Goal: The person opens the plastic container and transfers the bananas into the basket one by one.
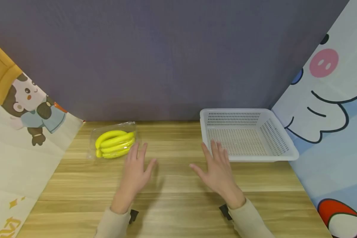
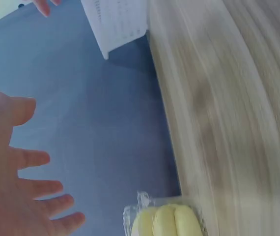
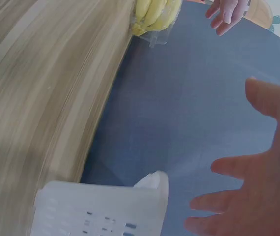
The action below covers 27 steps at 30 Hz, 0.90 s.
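Observation:
A bunch of yellow bananas (image 1: 114, 143) lies in a clear plastic package (image 1: 92, 135) at the back left of the table. My left hand (image 1: 135, 175) is held with spread fingers just right of and in front of it, holding nothing. A white perforated plastic basket (image 1: 250, 158) stands at the back right; no contents show in it. My right hand (image 1: 218, 173), fingers also spread, is near the basket's front left corner, its fingertips overlapping the rim in the head view. Both wrist views show bare palms, apart from the bananas (image 2: 164, 223) and the basket (image 3: 100, 211).
A wooden table (image 1: 172, 198) lies under both hands. Behind it rises a dark grey panel (image 1: 166, 59). Cartoon-printed walls stand on the left (image 1: 26, 165) and right (image 1: 330, 158). A small black piece (image 1: 225, 211) sits at the right wrist, another (image 1: 133, 216) at the left.

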{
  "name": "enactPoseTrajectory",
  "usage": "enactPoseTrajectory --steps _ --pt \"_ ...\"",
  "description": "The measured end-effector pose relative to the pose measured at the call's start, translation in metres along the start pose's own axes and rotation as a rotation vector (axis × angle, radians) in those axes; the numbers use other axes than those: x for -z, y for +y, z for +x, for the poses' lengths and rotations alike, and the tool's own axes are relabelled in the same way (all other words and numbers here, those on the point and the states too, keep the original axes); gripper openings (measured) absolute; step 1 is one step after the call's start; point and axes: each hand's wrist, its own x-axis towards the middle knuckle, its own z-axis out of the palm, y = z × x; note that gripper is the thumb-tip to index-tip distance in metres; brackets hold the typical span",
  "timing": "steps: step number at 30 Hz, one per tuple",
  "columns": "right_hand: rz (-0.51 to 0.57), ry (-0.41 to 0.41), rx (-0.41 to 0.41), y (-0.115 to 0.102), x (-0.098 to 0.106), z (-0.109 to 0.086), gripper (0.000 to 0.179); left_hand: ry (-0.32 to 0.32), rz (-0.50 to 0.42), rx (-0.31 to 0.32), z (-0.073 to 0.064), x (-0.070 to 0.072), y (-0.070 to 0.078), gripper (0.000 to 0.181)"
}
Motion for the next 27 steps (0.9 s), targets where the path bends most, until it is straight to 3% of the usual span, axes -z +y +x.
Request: enactPoseTrajectory --steps 8,20,27 --pt "0.077 0.016 0.020 -0.012 0.002 0.006 0.085 0.134 -0.063 -0.046 -0.001 0.009 -0.013 0.061" --pt "0.190 0.125 0.102 -0.022 -0.001 0.022 0.074 0.242 -0.094 -0.057 0.005 0.015 -0.030 0.053" --pt "0.287 0.088 0.100 -0.034 -0.005 0.028 0.069 0.295 -0.090 -0.021 0.001 0.032 -0.044 0.049"
